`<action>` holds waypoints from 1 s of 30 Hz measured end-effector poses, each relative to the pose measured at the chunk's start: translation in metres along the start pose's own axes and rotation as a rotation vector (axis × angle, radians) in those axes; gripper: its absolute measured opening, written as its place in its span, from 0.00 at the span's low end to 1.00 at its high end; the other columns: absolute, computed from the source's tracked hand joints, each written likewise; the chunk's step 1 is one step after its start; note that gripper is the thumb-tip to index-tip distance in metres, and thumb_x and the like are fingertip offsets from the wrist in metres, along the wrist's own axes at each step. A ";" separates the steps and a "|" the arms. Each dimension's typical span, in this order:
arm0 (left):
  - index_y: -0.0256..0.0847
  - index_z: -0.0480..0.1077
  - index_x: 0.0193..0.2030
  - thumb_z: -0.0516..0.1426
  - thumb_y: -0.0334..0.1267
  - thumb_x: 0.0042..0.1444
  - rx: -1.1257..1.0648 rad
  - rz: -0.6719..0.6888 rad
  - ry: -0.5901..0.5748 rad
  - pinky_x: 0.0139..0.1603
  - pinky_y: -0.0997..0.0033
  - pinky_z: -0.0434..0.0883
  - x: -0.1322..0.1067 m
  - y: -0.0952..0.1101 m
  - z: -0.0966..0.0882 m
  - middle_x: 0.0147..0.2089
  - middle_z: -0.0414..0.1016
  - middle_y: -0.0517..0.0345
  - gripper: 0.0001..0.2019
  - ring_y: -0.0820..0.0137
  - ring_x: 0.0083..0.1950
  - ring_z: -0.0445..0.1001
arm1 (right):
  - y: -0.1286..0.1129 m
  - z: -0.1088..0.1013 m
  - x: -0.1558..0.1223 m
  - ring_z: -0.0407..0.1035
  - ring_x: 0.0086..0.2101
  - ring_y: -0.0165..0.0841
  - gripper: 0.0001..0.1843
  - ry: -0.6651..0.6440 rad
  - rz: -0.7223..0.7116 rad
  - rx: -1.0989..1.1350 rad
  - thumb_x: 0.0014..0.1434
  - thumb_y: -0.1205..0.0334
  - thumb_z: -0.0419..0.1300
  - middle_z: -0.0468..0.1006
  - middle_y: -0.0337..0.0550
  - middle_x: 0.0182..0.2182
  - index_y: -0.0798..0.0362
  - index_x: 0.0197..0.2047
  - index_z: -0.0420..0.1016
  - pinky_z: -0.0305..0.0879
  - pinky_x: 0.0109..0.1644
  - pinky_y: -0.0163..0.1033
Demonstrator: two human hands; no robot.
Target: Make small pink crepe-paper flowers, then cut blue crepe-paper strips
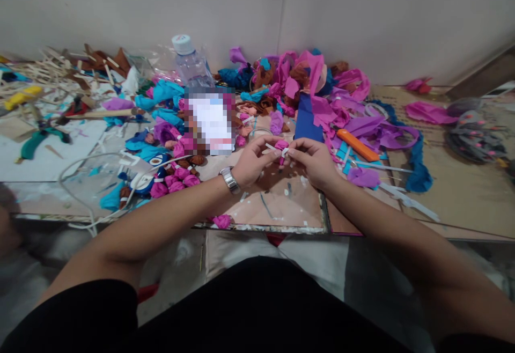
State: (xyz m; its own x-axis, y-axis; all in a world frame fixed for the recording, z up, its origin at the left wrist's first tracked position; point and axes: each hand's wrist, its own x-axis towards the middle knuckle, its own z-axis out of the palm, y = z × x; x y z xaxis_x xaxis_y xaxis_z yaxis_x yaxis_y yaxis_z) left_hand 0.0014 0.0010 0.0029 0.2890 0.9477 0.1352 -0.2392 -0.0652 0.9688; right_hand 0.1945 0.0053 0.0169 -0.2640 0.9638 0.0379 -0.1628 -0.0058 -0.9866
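My left hand (252,164) pinches a small magenta crumpled-paper bud (281,144) above the near middle of the table. A narrow white strip (285,152) goes around the bud, and the fingers of my right hand (316,161) are closed on it. The two hands face each other, almost touching, with the bud between them. Just left of my left wrist lie several similar magenta buds (176,182). One more magenta bud (221,221) is at the front edge. Beyond my hands lies a pixelated, phone-like white panel (211,122).
Piled crepe paper (317,85) fills the back. An orange utility knife (358,145) lies right of my right hand. A plastic bottle (193,66) stands behind. Green-handled pliers (38,141), a white cable (64,173) and wooden sticks (52,68) are at left.
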 end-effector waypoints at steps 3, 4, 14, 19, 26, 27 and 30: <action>0.43 0.75 0.54 0.72 0.51 0.57 0.039 0.036 -0.003 0.40 0.69 0.79 0.001 -0.001 -0.002 0.45 0.82 0.54 0.24 0.69 0.38 0.82 | -0.001 0.000 0.000 0.70 0.23 0.30 0.16 0.005 -0.010 0.017 0.51 0.51 0.78 0.80 0.37 0.23 0.51 0.33 0.80 0.69 0.28 0.35; 0.43 0.75 0.54 0.72 0.51 0.57 0.043 0.045 -0.003 0.42 0.69 0.80 0.001 -0.002 -0.002 0.48 0.82 0.54 0.23 0.69 0.39 0.82 | -0.001 0.000 0.000 0.70 0.23 0.30 0.16 0.002 -0.015 0.022 0.51 0.51 0.78 0.80 0.37 0.23 0.51 0.33 0.80 0.69 0.28 0.35; 0.43 0.75 0.55 0.71 0.52 0.58 0.084 0.040 0.007 0.45 0.68 0.80 0.001 -0.002 -0.002 0.48 0.81 0.53 0.24 0.68 0.42 0.82 | -0.001 0.001 -0.002 0.75 0.27 0.32 0.16 -0.035 -0.004 0.062 0.51 0.51 0.79 0.80 0.37 0.26 0.50 0.35 0.82 0.76 0.33 0.38; 0.43 0.75 0.55 0.71 0.53 0.58 0.089 0.063 0.003 0.49 0.67 0.79 0.002 -0.004 -0.003 0.48 0.81 0.53 0.24 0.68 0.45 0.82 | -0.002 0.003 -0.003 0.74 0.26 0.31 0.16 -0.019 0.004 0.047 0.53 0.50 0.78 0.80 0.38 0.26 0.50 0.35 0.82 0.76 0.32 0.38; 0.43 0.73 0.54 0.72 0.54 0.56 0.032 0.033 0.004 0.44 0.67 0.80 0.002 -0.003 -0.003 0.49 0.80 0.53 0.26 0.69 0.43 0.81 | 0.001 0.002 -0.002 0.73 0.25 0.31 0.14 0.019 -0.011 -0.010 0.54 0.51 0.78 0.81 0.38 0.26 0.51 0.35 0.83 0.74 0.31 0.37; 0.43 0.73 0.54 0.72 0.54 0.56 0.028 0.030 0.003 0.44 0.68 0.80 0.002 -0.002 -0.003 0.49 0.80 0.53 0.26 0.69 0.43 0.81 | 0.001 0.001 -0.002 0.74 0.25 0.31 0.14 0.022 -0.011 -0.017 0.54 0.51 0.78 0.81 0.38 0.26 0.51 0.35 0.83 0.74 0.30 0.37; 0.42 0.73 0.54 0.72 0.54 0.55 0.028 0.029 0.001 0.44 0.68 0.80 0.002 -0.003 -0.003 0.48 0.80 0.52 0.27 0.68 0.43 0.81 | 0.001 0.001 -0.002 0.75 0.26 0.33 0.14 0.022 -0.012 -0.031 0.54 0.51 0.78 0.82 0.39 0.26 0.51 0.34 0.83 0.74 0.31 0.38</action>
State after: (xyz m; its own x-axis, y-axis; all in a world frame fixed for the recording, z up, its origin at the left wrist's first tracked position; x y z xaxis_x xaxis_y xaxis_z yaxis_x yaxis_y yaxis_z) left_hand 0.0000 0.0039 0.0001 0.2809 0.9458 0.1633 -0.2212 -0.1018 0.9699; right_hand 0.1935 0.0034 0.0156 -0.2407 0.9695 0.0469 -0.1362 0.0141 -0.9906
